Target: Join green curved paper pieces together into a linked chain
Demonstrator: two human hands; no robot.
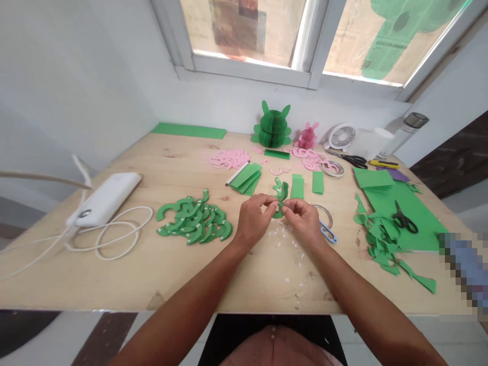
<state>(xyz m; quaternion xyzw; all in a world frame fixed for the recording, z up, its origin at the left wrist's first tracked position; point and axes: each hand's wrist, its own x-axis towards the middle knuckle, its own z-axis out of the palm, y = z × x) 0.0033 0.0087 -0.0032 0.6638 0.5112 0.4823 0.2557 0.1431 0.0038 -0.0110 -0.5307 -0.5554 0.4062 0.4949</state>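
Note:
Near the middle of the table, my left hand [256, 216] and my right hand [302, 217] face each other with fingertips pinched on a small green paper piece [279, 212]. More curved green pieces [280, 189] with white marks lie just beyond the fingertips. Small white paper scraps [284, 234] are scattered below the hands. To the left of my left hand is a pile of curved green pieces [196, 219] with white marks. A blue-handled tool [328, 233] and a tape ring [325, 216] lie beside my right hand, partly hidden by it.
Green scraps [381, 241], black scissors [404, 218] and a green sheet [415, 203] lie right. Behind are pink pieces [230, 158], green cards [247, 178], a green paper figure [273, 128], a fan [342, 136] and a bottle [404, 133]. A white power bank [107, 199] with cables is left.

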